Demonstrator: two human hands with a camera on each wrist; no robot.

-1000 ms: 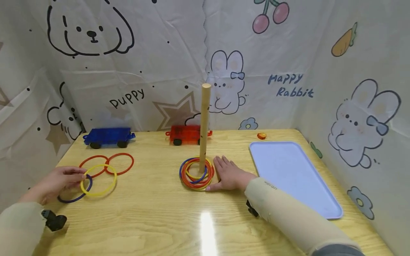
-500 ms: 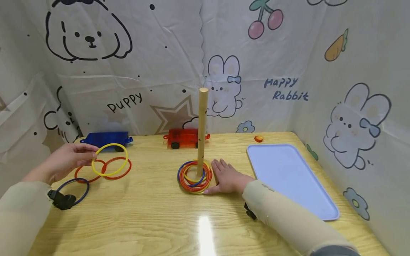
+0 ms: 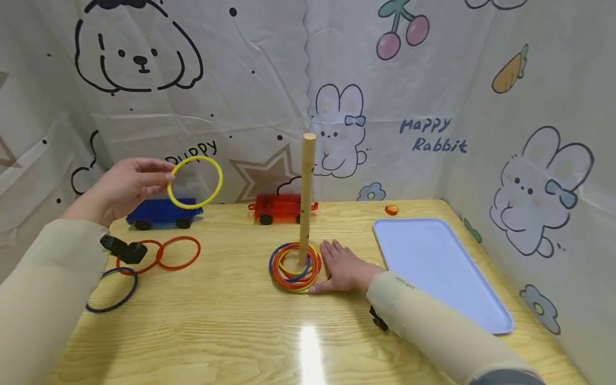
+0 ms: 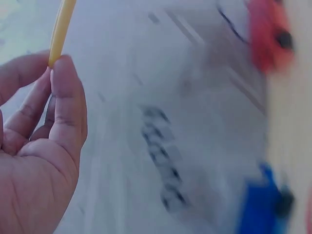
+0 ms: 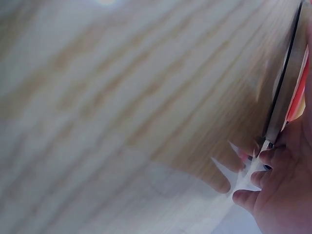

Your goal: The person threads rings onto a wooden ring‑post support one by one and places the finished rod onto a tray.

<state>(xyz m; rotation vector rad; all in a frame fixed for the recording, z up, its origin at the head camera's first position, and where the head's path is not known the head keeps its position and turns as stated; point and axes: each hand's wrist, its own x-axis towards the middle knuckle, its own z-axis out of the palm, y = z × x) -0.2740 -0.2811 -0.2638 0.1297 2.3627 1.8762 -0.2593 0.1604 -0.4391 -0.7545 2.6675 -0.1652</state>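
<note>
My left hand point(image 3: 132, 184) pinches the near side of a yellow ring point(image 3: 221, 177) between thumb and fingers, raised at the back left of the table. In the left wrist view the ring's band point(image 4: 62, 29) shows edge-on at the fingertips. An upright wooden pole point(image 3: 306, 187) stands mid-table with several red, blue and yellow rings point(image 3: 275, 267) lying round its foot. Beside these, my right hand point(image 3: 344, 267) rests flat on the table, fingers extended, thumb tip at the stack's front edge. Two red rings point(image 3: 199, 248) and a dark blue ring point(image 3: 113, 308) lie at the left.
Along the back edge stand a blue toy wagon point(image 3: 166, 214), partly behind the left hand, and a red toy wagon point(image 3: 279, 208), partly behind the pole. A pale blue tray point(image 3: 433, 256) lies at right, with a small orange object point(image 3: 392, 210) behind it. Printed cloth walls enclose the table.
My left hand has lifted the yellow ring from among the left-hand rings, carrying it up, back and to the right. The right hand has stayed beside the stacked rings.
</note>
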